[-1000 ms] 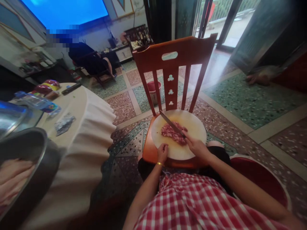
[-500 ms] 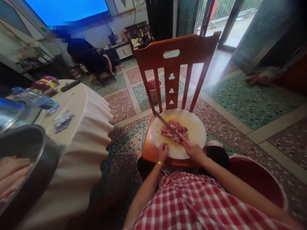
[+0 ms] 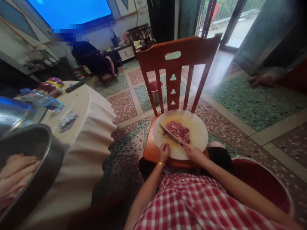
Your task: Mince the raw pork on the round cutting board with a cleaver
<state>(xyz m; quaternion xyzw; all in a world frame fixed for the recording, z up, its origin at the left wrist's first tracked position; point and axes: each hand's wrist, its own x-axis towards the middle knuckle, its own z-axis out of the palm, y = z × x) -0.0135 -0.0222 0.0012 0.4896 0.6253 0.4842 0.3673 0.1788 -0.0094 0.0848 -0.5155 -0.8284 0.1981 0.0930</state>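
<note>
A round pale cutting board [image 3: 196, 127] lies on the seat of a red-brown wooden chair [image 3: 178, 56] in front of me. A pile of chopped red meat [image 3: 178, 130] sits in the board's middle. My right hand [image 3: 193, 153] is closed round the handle of a knife [image 3: 169, 134], whose blade lies at the meat's left edge. My left hand [image 3: 163, 152], with a gold bracelet at the wrist, is curled on the board's near left rim. I wear a red and white checked garment [image 3: 192, 204].
A round table with a white cloth [image 3: 83, 127] stands at left, carrying a metal bowl [image 3: 28, 159], plastic bottles [image 3: 42, 99] and a remote. A red basin [image 3: 261, 182] sits at my right. A small red bucket [image 3: 155, 89] stands beyond the chair. A person sits far back.
The knife blade has shifted from across the top of the meat down to the pile's left side. My left hand stays on the board's rim.
</note>
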